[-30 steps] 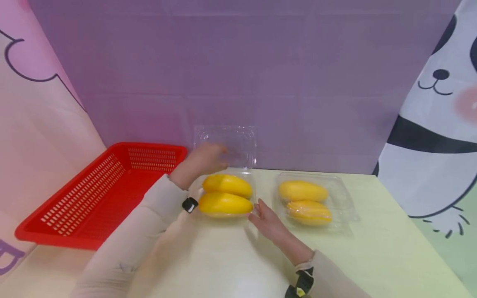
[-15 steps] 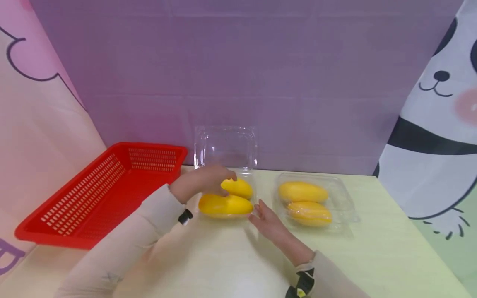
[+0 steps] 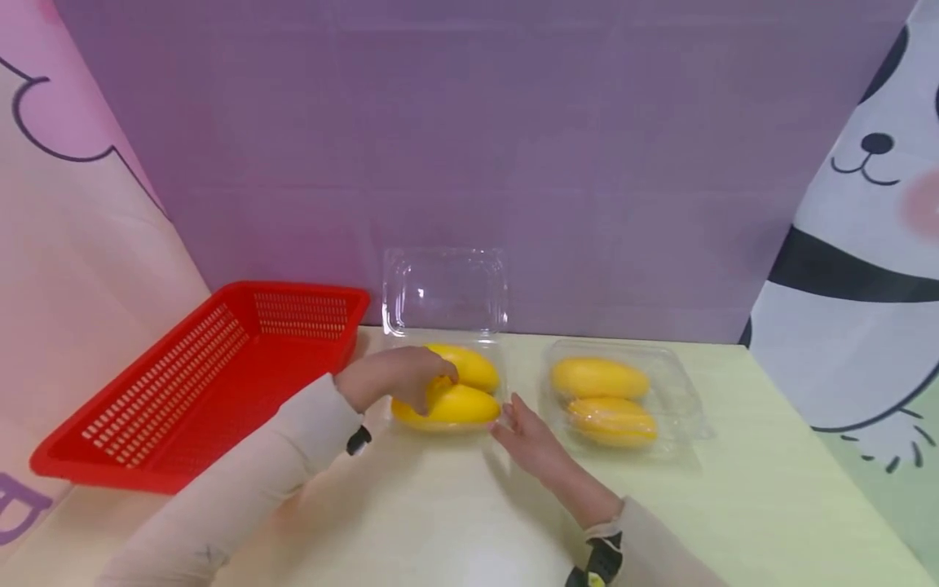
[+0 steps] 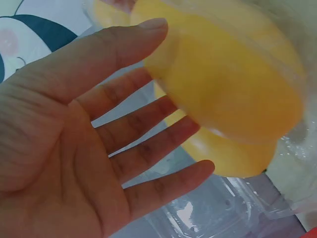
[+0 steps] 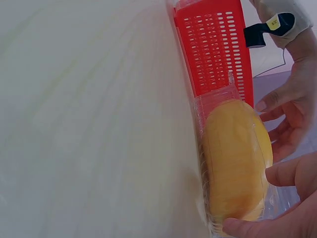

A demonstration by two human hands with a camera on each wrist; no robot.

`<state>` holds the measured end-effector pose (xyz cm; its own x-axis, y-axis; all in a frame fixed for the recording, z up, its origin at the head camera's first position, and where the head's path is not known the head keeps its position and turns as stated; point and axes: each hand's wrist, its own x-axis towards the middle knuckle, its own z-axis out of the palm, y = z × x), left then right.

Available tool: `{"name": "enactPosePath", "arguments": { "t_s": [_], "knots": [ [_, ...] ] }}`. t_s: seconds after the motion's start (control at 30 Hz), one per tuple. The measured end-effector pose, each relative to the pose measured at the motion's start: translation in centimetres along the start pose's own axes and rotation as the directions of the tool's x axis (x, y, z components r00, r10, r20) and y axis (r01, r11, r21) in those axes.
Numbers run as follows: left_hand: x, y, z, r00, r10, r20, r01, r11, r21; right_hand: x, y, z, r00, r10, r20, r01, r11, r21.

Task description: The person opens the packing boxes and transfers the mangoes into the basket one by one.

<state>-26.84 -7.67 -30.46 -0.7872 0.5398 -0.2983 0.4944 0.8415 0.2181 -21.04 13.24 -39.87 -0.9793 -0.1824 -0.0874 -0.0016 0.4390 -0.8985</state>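
In the head view, two yellow mangoes, the front one (image 3: 471, 408) and the back one (image 3: 472, 369), lie side by side in a clear plastic clamshell box whose lid (image 3: 449, 297) is raised against the backdrop. My left hand (image 3: 399, 377) reaches over the left ends of the mangoes. Its fingers (image 4: 148, 153) look nearly straight in the left wrist view, with the thumb at the edge of the front mango. At the box's right end is my right hand (image 3: 530, 440), its relaxed fingers against the side. The right wrist view shows its digits (image 5: 282, 173) at the box's end.
A red perforated basket (image 3: 198, 408) stands on the left of the table (image 3: 433, 505). To the right is a shut clear box (image 3: 671, 391) with two more mangoes inside. A purple backdrop (image 3: 572, 163) rises along the table's rear edge.
From near the raised lid, my left hand has come down and toward me over the mangoes, uncovering the lid. The right hand stays at the box's right end.
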Motion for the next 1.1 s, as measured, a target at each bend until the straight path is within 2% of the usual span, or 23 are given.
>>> {"name": "enactPosePath", "arguments": {
  "t_s": [0.23, 0.6, 0.8, 0.93, 1.1],
  "knots": [
    [0.1, -0.2, 0.3, 1.000, 0.009, 0.025, -0.008, 0.999, -0.032, 0.0, -0.1, 0.0, 1.000, -0.004, 0.002, 0.004, 1.000, 0.003],
    [0.5, 0.0, 0.8, 0.998, 0.051, 0.042, -0.051, 0.999, -0.009, -0.5, -0.3, -0.2, 1.000, 0.029, 0.008, -0.029, 1.000, 0.003],
    [0.9, 0.0, 1.6, 0.994, 0.109, -0.008, -0.109, 0.992, 0.056, -0.8, -0.3, -0.3, 1.000, 0.010, 0.000, -0.010, 1.000, -0.005],
    [1.1, -0.4, 1.9, 0.983, 0.179, -0.049, -0.173, 0.979, 0.111, -0.7, -0.3, -0.4, 1.000, 0.018, -0.001, -0.018, 1.000, -0.005],
    [1.5, -1.1, 1.7, 0.977, 0.206, -0.058, -0.195, 0.969, 0.151, -0.4, -0.3, -0.6, 1.000, 0.008, -0.018, -0.008, 1.000, -0.016]
  ]
}}
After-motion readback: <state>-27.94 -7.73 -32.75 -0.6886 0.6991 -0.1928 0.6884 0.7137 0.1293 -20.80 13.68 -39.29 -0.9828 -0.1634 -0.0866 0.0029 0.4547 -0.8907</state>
